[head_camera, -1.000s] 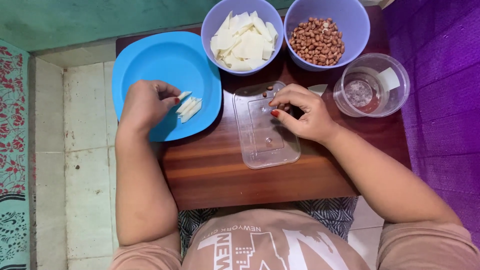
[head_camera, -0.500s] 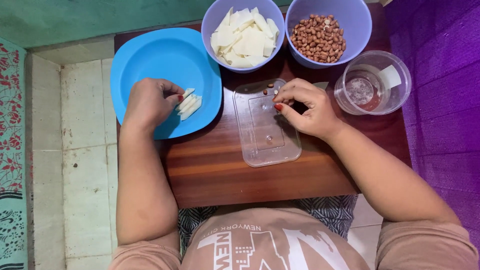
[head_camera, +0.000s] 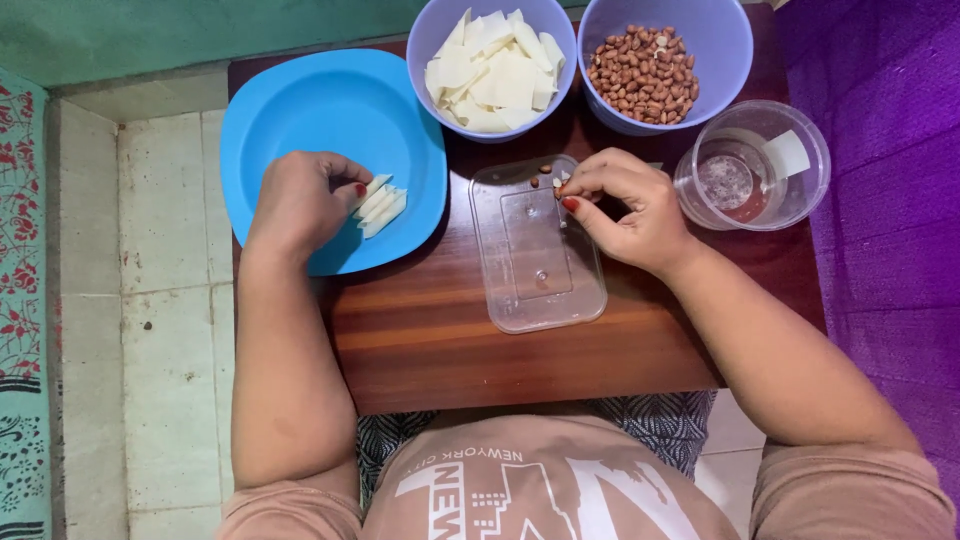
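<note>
My left hand (head_camera: 300, 200) rests on the blue plate (head_camera: 300, 110), its fingertips touching a small pile of folded white wrapper pieces (head_camera: 381, 205). My right hand (head_camera: 625, 205) hovers over the top end of a clear plastic lid (head_camera: 540, 262) on the small wooden table (head_camera: 500, 350). Its fingertips pinch something small there, which looks like a peanut next to a bit of white wrapper. A couple of loose peanuts (head_camera: 541, 174) lie on the lid's far edge.
At the table's back stand a lilac bowl of white wrapper sheets (head_camera: 495, 68) and a lilac bowl of peanuts (head_camera: 645, 68). A clear round container with a little water (head_camera: 752, 168) sits at the right. Tiled floor lies left, purple cloth right.
My right hand has shifted a little up toward the lid's far end. The view has drifted slightly. My left hand stays on the plate by the folded pieces.
</note>
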